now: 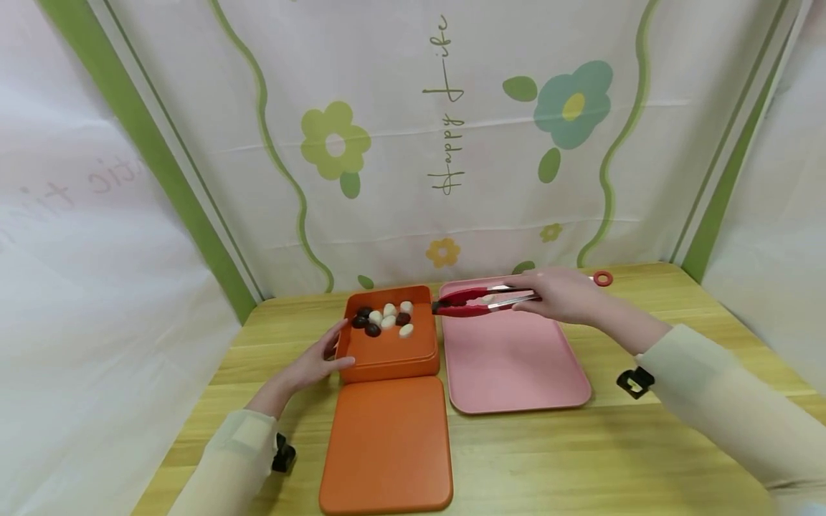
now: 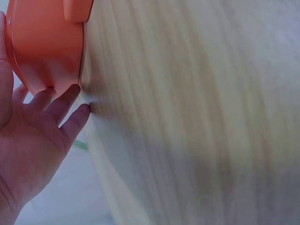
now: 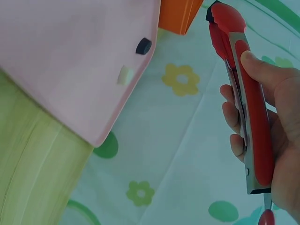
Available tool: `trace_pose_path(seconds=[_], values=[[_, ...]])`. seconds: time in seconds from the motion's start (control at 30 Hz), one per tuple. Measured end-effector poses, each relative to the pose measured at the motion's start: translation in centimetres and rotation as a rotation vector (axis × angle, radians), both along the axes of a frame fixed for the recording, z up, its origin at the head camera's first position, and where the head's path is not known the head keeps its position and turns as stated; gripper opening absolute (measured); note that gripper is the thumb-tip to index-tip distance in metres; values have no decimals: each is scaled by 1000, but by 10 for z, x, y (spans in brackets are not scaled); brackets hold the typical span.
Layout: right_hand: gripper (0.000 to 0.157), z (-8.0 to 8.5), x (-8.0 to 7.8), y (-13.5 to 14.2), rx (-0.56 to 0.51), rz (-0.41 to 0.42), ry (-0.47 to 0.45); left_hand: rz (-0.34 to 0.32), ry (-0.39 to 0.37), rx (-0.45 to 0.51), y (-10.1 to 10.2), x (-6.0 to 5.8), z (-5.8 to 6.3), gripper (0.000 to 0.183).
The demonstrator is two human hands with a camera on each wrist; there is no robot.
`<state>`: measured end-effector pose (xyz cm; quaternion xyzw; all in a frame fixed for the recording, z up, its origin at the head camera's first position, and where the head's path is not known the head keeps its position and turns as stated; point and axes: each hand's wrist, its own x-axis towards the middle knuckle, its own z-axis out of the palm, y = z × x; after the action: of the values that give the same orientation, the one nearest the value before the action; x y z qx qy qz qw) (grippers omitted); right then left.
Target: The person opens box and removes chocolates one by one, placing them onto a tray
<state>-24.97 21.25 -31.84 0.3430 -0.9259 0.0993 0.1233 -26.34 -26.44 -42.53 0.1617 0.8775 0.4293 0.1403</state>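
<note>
My right hand grips red-and-metal kitchen tongs across the back of the pink tray. The tong heads point left, beside the right wall of the orange box; something dark shows at their tips, and I cannot tell whether it is a held piece. Inside the box lie several small rounded pieces, white pieces and dark ones. My left hand rests its spread, fairly straight fingers against the box's left side, with the thumb by the front left corner.
An orange lid lies flat in front of the box. On the tray, a black piece and a pale piece sit near the back edge. A printed curtain hangs behind the wooden table.
</note>
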Motion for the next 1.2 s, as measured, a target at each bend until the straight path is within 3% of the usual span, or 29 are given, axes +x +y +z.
trace_pose_path(seconds=[0.27,0.53,1.2], values=[[46,3,13,36,28,-74,37,4,-10,-5,0,-3,2,86],[36,-7,14,64,50,-88,63,-2,-14,1,0,-1,3,86],[48,-29,-14,111,96,-251,-78,-4,2,-6,0,-1,0,84]])
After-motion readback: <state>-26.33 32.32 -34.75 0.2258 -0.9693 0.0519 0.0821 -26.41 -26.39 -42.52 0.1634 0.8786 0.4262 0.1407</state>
